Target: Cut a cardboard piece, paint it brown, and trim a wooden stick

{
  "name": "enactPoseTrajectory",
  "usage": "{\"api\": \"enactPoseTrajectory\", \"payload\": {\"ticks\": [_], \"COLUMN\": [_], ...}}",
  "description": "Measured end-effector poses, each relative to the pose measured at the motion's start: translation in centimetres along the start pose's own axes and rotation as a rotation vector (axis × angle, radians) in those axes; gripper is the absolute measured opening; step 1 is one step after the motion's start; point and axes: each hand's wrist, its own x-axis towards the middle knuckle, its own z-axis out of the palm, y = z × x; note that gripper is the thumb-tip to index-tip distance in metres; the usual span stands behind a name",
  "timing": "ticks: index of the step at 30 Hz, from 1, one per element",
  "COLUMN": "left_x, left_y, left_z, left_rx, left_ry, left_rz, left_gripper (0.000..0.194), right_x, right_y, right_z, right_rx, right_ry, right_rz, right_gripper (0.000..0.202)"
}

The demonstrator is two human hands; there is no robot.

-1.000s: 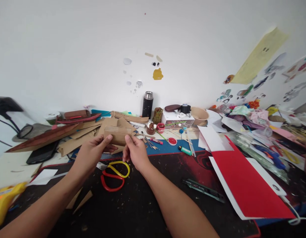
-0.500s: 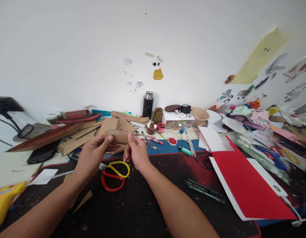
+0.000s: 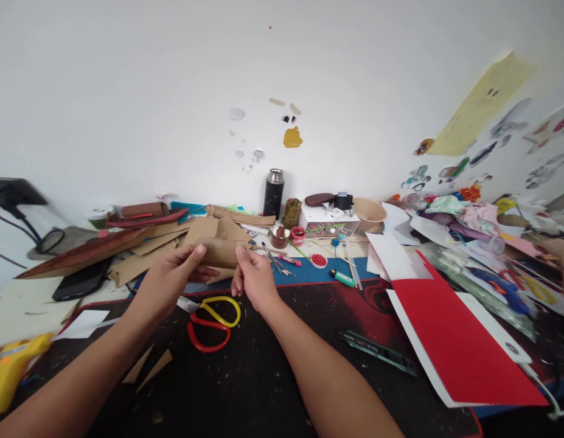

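Note:
Between my two hands is a curved brown piece of cardboard [image 3: 220,252], raised above the desk mat. My left hand [image 3: 184,267] pinches its left end, thumb on the near face. At the right end, my right hand [image 3: 254,274] grips it between thumb and bent fingers. Just below the hands lie scissors [image 3: 212,328] with one yellow and one red handle loop, the blades partly hidden by my left wrist. Small cardboard scraps [image 3: 154,370] rest on the black mat near my left forearm.
A yellow glue gun [image 3: 19,371] lies at the left edge. To the right are a dark utility knife [image 3: 377,351] and red paper [image 3: 464,340]. Cardboard pieces [image 3: 145,258], a black flask [image 3: 274,194] and paint pots [image 3: 297,235] stand along the back.
My left hand has shifted slightly left along the cardboard, its thumb higher on the end. More of the scissor blades and a second cardboard scrap now show. My right hand holds nearly still.

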Motion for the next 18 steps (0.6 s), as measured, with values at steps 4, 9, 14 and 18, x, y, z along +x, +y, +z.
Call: {"api": "enactPoseTrajectory", "payload": {"ticks": [4,9,14,18], "left_x": [-0.2,-0.9,-1.3,-1.6], "left_y": [-0.2,-1.2,-0.2,0.7], "left_z": [0.5,1.6,2.1,1.9], "left_rx": [0.022,0.093,0.077,0.261], "left_ry": [0.066,0.051,0.013,0.081], "left_rz": [0.037,-0.015,-0.013,0.048], "left_gripper": [0.058,0.052,0.057,0.053], "right_x": [-0.3,0.1,0.4,0.3], "right_y": [-0.1,0.0,-0.1,0.1], "right_z": [0.3,0.0,-0.3,0.0], "right_rx": [-0.007,0.059,0.081,0.118], "right_ry": [-0.039,0.044,0.101,0.084], "right_rz": [0.039,-0.004,-0.039,-0.043], "right_gripper": [0.056,0.055,0.055,0.056]}}
